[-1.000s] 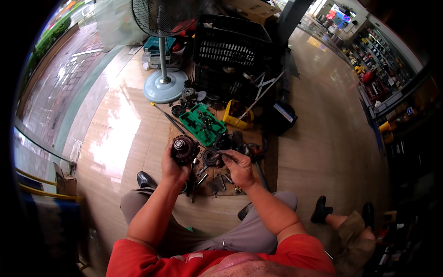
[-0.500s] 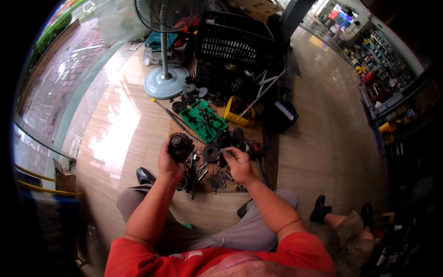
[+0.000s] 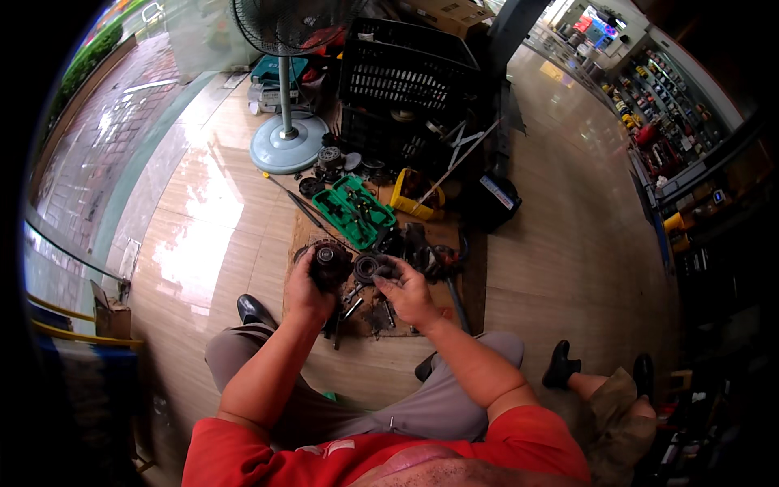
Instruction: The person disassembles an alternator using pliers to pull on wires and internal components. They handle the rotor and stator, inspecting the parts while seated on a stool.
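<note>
My left hand (image 3: 307, 294) is closed round a dark, greasy round metal part (image 3: 331, 258) with a toothed rim and a lighter hub on top. Just right of it, my right hand (image 3: 396, 286) has its thumb and fingers on a dark ring-shaped part (image 3: 367, 268), close to the held part. Below both hands, sockets and loose metal tools (image 3: 350, 310) lie on a stained cardboard sheet (image 3: 434, 316). An open green tool case (image 3: 357, 213) is beyond them, beside a yellow bin (image 3: 418, 195) and a dark machine housing (image 3: 423, 256).
A standing fan (image 3: 288, 148), stacked black crates (image 3: 402, 69) and a black box (image 3: 493, 201) are ahead. A long bar (image 3: 458, 312) lies on the cardboard. Glass and yellow rails (image 3: 81, 333) are at left. Another person's legs (image 3: 588, 381) are at lower right, near tool shelves (image 3: 661, 130).
My right hand has moved left onto the ring-shaped part, nearer my left hand. The round part in my left hand has shifted slightly right.
</note>
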The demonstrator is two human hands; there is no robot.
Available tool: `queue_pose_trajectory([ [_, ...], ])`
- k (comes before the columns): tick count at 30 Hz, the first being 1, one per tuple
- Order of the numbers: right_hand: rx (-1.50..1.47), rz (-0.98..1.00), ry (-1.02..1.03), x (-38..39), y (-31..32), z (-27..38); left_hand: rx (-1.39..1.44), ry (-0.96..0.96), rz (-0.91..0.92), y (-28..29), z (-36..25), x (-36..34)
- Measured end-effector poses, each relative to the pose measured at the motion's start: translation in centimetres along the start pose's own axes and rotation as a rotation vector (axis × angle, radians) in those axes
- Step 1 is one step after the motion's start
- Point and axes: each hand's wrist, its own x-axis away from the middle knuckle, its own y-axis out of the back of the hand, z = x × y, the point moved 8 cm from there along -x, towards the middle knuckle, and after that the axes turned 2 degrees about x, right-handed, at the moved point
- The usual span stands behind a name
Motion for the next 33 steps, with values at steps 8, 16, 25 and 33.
queue_pose_trajectory([
  [8, 0.236, -0.068, 0.059, 0.4, 0.2, 1.2, -0.104, 0.003, 0.007, 0.1, 1.6, 0.3],
  [16, 0.535, -0.081, 0.225, 1.1, -0.2, 3.1, -0.096, 0.002, -0.006, 0.0, 1.3, 0.4],
  [25, 1.373, 0.226, 0.008, 0.6, -1.6, 7.0, -0.102, -0.034, -0.046, 0.6, 0.2, 0.4],
  [33, 1.493, 0.158, 0.302, 1.8, -5.1, 17.5, -0.121, -0.085, -0.078, 0.1, 0.0, -0.1],
])
